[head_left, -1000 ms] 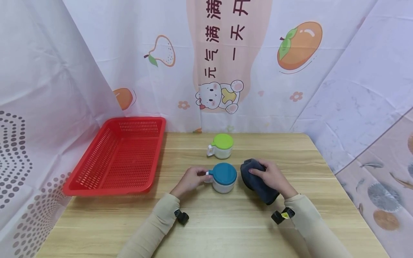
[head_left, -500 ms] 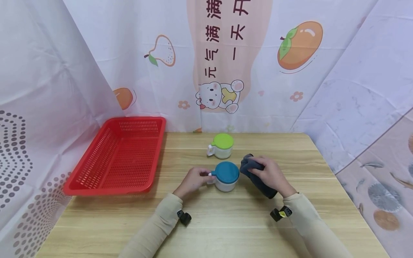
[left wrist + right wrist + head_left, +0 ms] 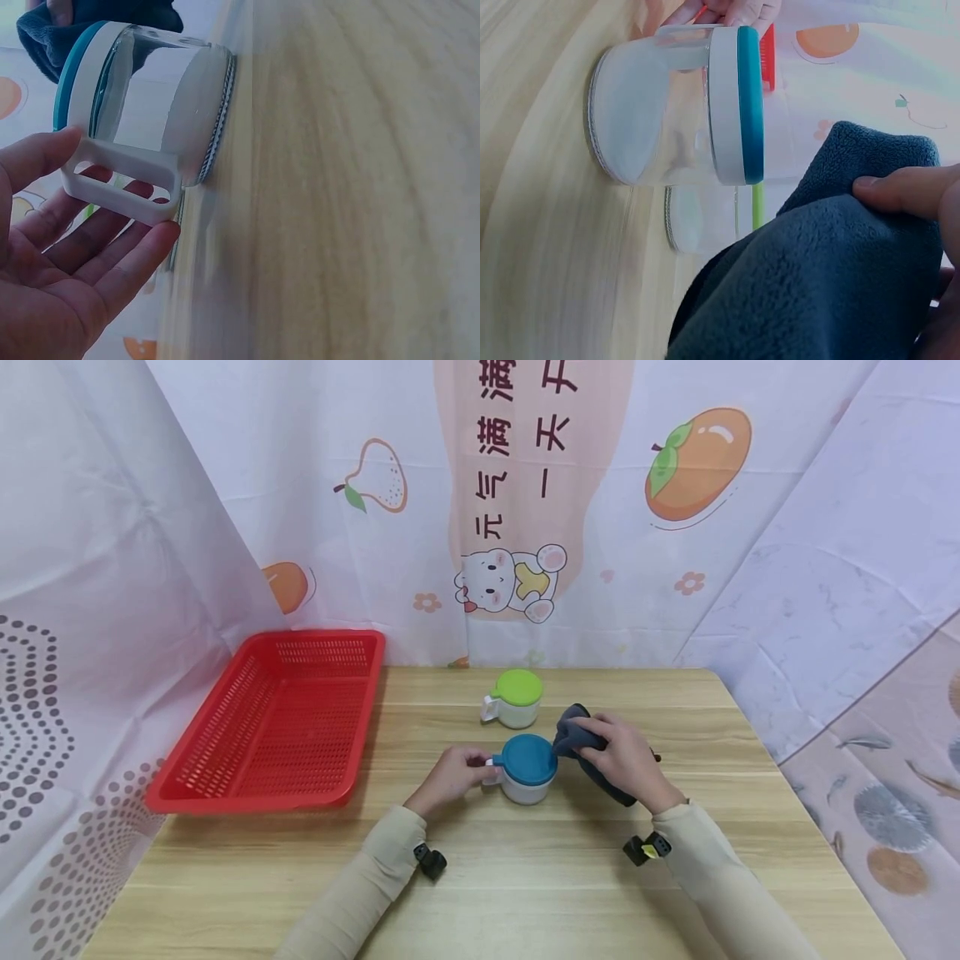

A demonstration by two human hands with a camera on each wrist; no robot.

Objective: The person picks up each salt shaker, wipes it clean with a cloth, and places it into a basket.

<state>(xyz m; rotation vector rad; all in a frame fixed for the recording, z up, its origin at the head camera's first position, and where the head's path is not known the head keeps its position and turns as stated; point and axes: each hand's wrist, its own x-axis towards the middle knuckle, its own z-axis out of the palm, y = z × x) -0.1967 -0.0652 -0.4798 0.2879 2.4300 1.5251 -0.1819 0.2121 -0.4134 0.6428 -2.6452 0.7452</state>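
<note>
Left hand is clamping the white handle of a glass seasoning jar, thumb pressing near the lid end; the jar is standing upright in the middle part of the wood-grain worktop, well apart from its left and right edges, blue lid covering it; right hand is clutching a plush dark-blue cloth, thumb pressing into it; the cloth is hanging just beside the lid, on the side toward the worktop's right edge, contact hard to tell; a smaller-looking green-lidded jar is standing nearer the far edge, handle pointing leftward; a red perforated basket is occupying the far left corner; a fruit-printed curtain is hanging beyond the far edge.
</note>
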